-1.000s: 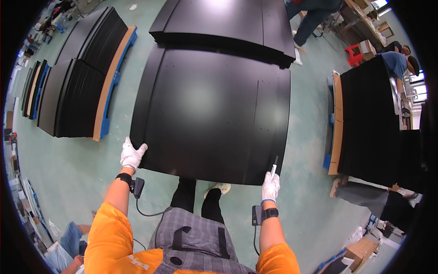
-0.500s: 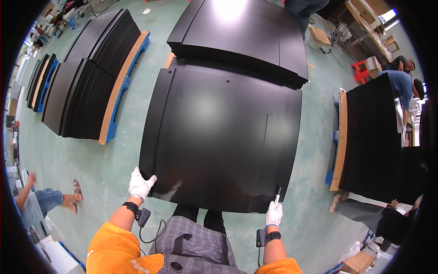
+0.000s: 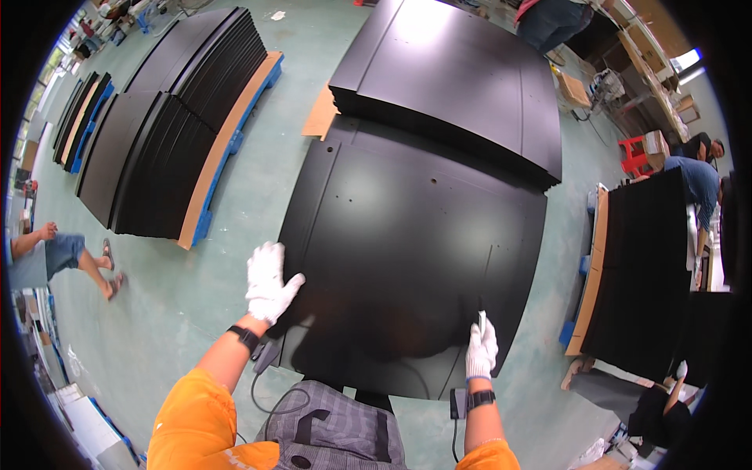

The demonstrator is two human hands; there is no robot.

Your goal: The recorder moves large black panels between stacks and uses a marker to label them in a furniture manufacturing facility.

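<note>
In front of me lies a large black panel (image 3: pixel 392 258), with small holes and a thin groove near its right side. My left hand (image 3: pixel 269 283), in a white knit glove, is open at the panel's left edge, its fingers pointing away from me and its thumb over the surface. White-gloved as well, my right hand (image 3: pixel 482 351) is above the panel's near right part. It is closed around a slim pen-like tool (image 3: pixel 482 317) with a pale body and dark tip. The exact kind of tool is too small to make out.
Beyond the panel rises a stack of black panels (image 3: pixel 450 70). More panels (image 3: pixel 157 172) stand upright on a blue pallet (image 3: pixel 205 207) at left. Another upright stack (image 3: pixel 638 266) is at right, with a co-worker (image 3: pixel 697 184) bending behind it. A seated person's legs (image 3: pixel 82 258) show at far left.
My left hand has let go of the near left corner, moved forward along the edge and opened. My right hand has moved forward from the near right corner with the tool. The view has shifted.
</note>
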